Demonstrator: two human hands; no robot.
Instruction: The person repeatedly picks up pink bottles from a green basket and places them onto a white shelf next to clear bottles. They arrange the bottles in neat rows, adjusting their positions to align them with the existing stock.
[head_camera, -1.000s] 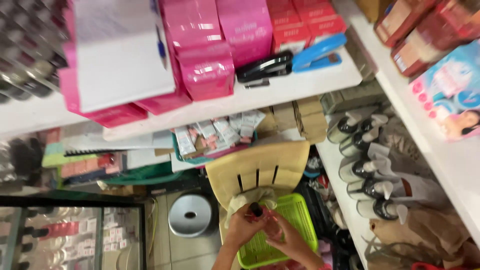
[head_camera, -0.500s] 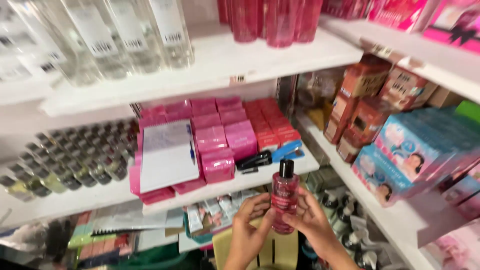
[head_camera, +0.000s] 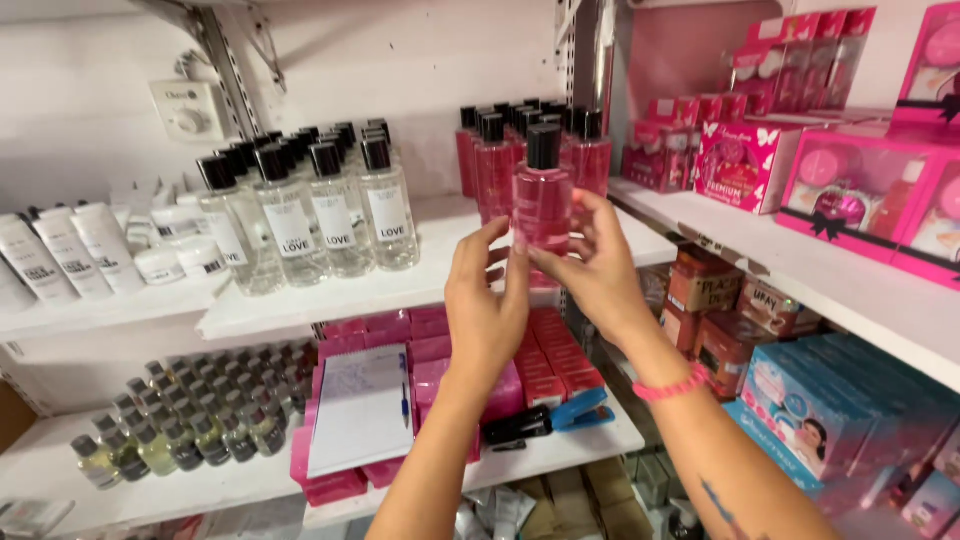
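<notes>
Both my hands hold one pink bottle with a black cap (head_camera: 541, 200) upright at the height of the upper shelf (head_camera: 420, 283). My left hand (head_camera: 485, 300) touches its left side with the fingers spread upward. My right hand (head_camera: 592, 262) cups its right side and bottom; a pink band sits on that wrist. Just behind the held bottle stands a group of matching pink bottles (head_camera: 500, 160) on the shelf. To their left stands a cluster of clear bottles with black caps (head_camera: 300, 210).
White tubes and jars (head_camera: 90, 250) line the left shelf. Below lie pink boxes (head_camera: 440, 360), a notepad with a pen (head_camera: 362, 408), black and blue staplers (head_camera: 548, 418) and small bottles (head_camera: 180, 420). The right-hand shelves (head_camera: 850, 290) hold pink gift boxes, brown jars and blue boxes.
The hands lifted the pink bottle from low over a green basket up to the upper shelf. The view tilted up from the floor to the shelves.
</notes>
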